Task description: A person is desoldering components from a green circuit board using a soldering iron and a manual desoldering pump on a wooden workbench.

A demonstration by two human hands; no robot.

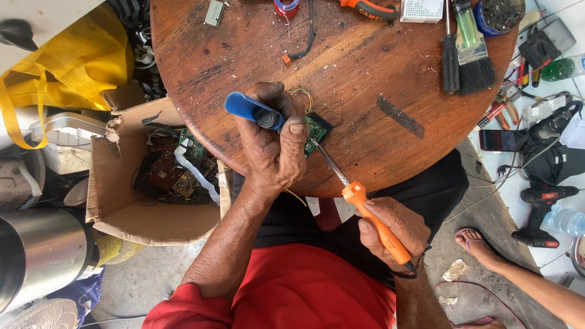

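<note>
Head view looks straight down on my two hands at the near edge of the round wooden tabletop [365, 122]. My left hand [274, 146] has its grip closed around a blue desoldering pump [253, 111], thumb laid along its dark barrel, and the heel of that hand pins down a small green circuit board [318, 129]. My right hand [390, 228] has its grip wrapped tight on the orange handle of a soldering iron [372, 219], whose metal shaft slants up to the board so the tip meets it just beside my left thumb. Thin coloured wires [301, 93] curl off the far side of the board.

As I judge it, the work is mid-joint: iron and pump are both at the board, but whether any solder has been cleared I cannot tell, since my thumb hides the spot.

Beyond the board, toward the far rim, lie a black cable with an orange end [301, 45], a paintbrush [472, 55], a dark-handled screwdriver [450, 58] and a flat metal strip [399, 116]. Left of the board, below the tabletop's edge, a cardboard box [116, 189] holds scrap boards. Right of it, on the floor, sit pliers [503, 109] and a cordless drill [539, 210], and another person's foot [478, 244] shows.
</note>
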